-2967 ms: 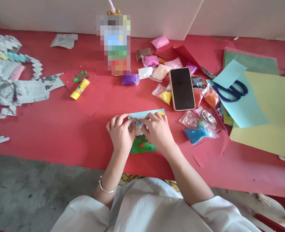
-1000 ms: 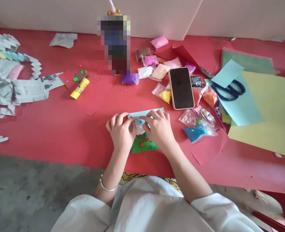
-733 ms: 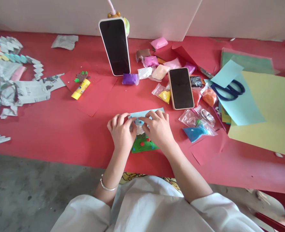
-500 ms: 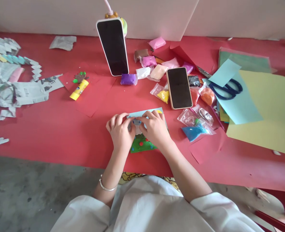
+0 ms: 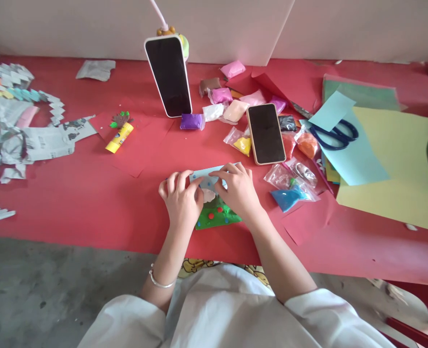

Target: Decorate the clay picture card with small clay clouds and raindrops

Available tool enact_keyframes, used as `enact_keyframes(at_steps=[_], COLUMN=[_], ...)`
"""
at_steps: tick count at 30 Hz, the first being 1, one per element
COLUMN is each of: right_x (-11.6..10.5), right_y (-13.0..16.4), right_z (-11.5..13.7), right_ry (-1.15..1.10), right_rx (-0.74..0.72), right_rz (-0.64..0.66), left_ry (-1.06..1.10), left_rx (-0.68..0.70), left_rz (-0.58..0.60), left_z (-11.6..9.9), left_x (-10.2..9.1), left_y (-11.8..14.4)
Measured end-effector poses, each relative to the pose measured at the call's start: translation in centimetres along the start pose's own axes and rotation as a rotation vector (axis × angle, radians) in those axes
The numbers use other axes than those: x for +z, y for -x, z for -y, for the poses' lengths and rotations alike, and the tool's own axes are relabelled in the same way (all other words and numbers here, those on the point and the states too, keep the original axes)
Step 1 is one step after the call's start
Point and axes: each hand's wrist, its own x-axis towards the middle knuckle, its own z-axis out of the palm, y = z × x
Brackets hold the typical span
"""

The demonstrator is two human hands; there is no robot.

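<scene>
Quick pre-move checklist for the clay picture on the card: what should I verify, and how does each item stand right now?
1. Both hands on the work: left hand and right hand meet over the blue card. Ok.
2. Card flat on the red table: looks so where visible. Ok.
3. Green clay with red dots uncovered by the hands: ok.
4. Piece under the fingertips seated: hidden by the fingers. Cannot tell.
5. Spare clay within reach: blue clay bag lies right of the right hand. Ok.
6. Scissors free to grab: partly under a light blue sheet. Not ok.
</scene>
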Motion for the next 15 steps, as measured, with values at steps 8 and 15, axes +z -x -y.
enact_keyframes(at_steps=[8,15], right_x=[-0.3,-0.8], right_y=[-0.2,-0.5], right_z=[-0.8,-1.7], right_ry=[-0.052,-0.125], right_rx=[0.025,0.019], right_rz=[-0.084,-0.17], left_ry=[-0.036,-0.047], left_rx=[0.052,0.078], left_rz=[-0.002,0.016], left_z=[0.1,0.0], left_x=[-0.3,-0.7], left_y=[0.5,0.5])
